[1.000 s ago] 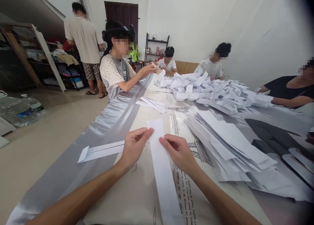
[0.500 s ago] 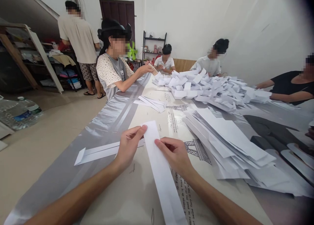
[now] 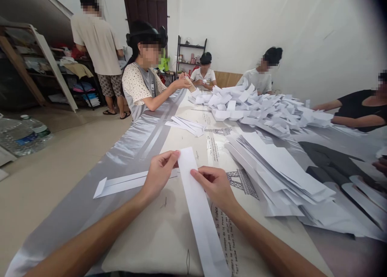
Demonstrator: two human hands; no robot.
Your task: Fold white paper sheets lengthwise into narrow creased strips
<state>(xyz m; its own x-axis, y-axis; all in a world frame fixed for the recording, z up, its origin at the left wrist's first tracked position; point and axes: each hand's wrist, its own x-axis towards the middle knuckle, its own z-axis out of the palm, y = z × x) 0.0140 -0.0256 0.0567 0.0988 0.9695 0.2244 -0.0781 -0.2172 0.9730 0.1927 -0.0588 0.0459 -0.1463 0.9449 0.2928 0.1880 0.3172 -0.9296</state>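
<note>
A long white paper strip [image 3: 201, 216] slants toward me above the printed tablecloth [image 3: 145, 236]. My left hand [image 3: 160, 174] pinches its top left corner between thumb and fingers. On the strip's right edge, a little lower, my right hand [image 3: 216, 184] is closed with the thumb on the paper. A folded white strip [image 3: 123, 183] lies left of my left hand, partly hidden behind it. Farther up the cloth is a small group of folded strips [image 3: 186, 125]. To the right of my right hand lies a fanned stack of white papers [image 3: 281, 176].
A large heap of folded white papers [image 3: 256, 108] covers the far part of the table. One person [image 3: 145, 75] at the left holds a paper piece; others sit at the far side and right, and one stands behind. Clear plastic bottles [image 3: 27, 136] stand on the floor at left.
The view has shifted slightly. Both hands keep nearly the same grip on the strip. The seated person at the left has both hands closer around the piece.
</note>
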